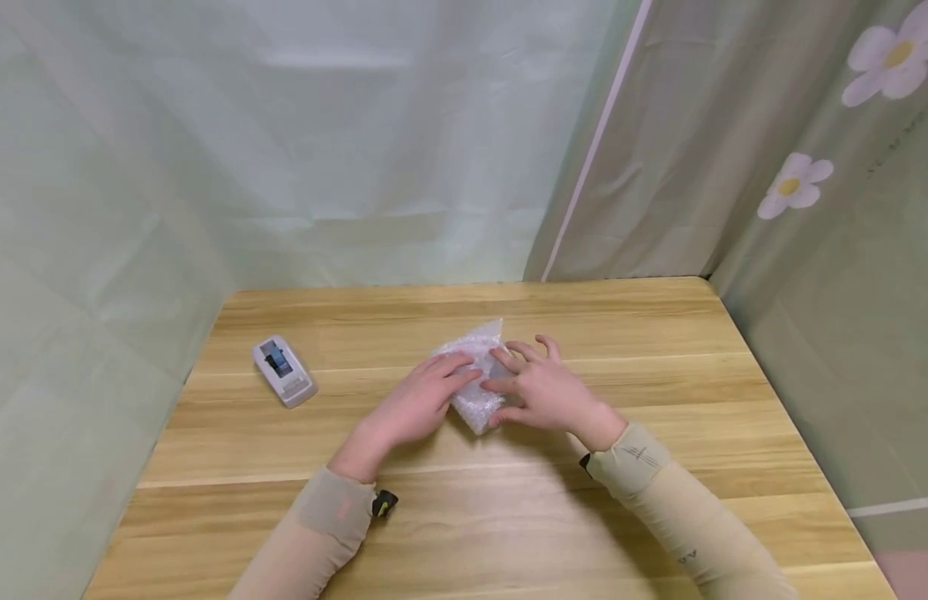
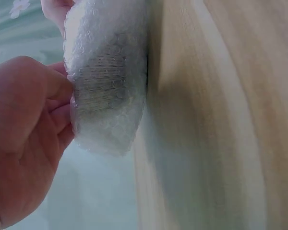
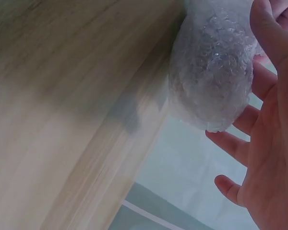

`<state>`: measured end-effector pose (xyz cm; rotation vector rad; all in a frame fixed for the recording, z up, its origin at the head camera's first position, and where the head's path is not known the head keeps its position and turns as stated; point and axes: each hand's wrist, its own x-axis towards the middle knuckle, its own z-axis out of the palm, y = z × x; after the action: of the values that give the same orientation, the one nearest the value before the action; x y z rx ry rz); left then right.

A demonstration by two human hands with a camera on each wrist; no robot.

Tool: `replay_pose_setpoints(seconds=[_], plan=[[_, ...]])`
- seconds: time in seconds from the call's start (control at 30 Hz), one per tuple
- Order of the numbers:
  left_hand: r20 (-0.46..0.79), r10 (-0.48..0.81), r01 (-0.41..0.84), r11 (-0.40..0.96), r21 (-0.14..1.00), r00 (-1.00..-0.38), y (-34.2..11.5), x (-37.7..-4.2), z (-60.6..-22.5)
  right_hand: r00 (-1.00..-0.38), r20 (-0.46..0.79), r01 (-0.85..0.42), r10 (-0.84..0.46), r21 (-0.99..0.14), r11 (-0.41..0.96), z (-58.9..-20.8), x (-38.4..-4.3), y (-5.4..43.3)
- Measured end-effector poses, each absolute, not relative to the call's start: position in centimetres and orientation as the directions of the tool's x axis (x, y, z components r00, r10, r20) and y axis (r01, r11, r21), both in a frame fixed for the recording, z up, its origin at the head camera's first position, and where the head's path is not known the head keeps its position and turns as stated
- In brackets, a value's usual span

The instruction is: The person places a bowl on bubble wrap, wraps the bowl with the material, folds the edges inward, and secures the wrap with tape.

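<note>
A package in clear bubble wrap [image 1: 476, 410] lies on the wooden table in the head view, a loose flap of wrap pointing away at its far end. Through the wrap, the left wrist view shows something with fine layered edges [image 2: 101, 79]; its kind cannot be told. My left hand [image 1: 421, 398] rests on the package's left side, fingers laid over the top. On the other side, my right hand [image 1: 548, 393] touches the wrap with spread fingers [image 3: 230, 146], its thumb near the near edge. Neither hand is seen curled around the package.
A light grey tape dispenser [image 1: 285, 372] lies toward the left of the table [image 1: 659, 333]. Pale curtains [image 1: 403, 150] hang behind the table's far edge and along both sides. Long sleeves cover both forearms, with a dark wrist device [image 1: 384, 503] at the left cuff.
</note>
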<state>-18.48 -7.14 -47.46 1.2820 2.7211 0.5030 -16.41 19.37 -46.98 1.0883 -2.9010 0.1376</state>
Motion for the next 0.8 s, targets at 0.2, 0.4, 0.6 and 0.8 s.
replay_pose_setpoints(seconds=[0.2,0.4,0.6,0.8], plan=[[0.150,0.704,0.642,0.511,0.571,-0.694,-7.8,-17.8,-47.7,-0.759,0.060,-0.651,-0.648,-0.065,0.756,-46.9,-16.4,19.1],[0.314,0.497,0.534,0.397,0.747,-0.809,-10.4,-15.8,-47.6,-0.752,0.059,-0.660,-0.657,-0.078,0.747,-46.9,-16.2,18.6],[0.335,0.162,0.372,0.388,0.843,-0.928,-15.7,-14.6,-47.8,-0.737,0.073,-0.676,-0.672,-0.089,0.732,-47.0,-15.7,18.4],[0.244,-0.056,0.183,0.509,0.841,-0.968,-20.5,-13.3,-48.3,-0.732,0.072,-0.681,-0.677,-0.118,0.723,-47.3,-15.5,18.3]])
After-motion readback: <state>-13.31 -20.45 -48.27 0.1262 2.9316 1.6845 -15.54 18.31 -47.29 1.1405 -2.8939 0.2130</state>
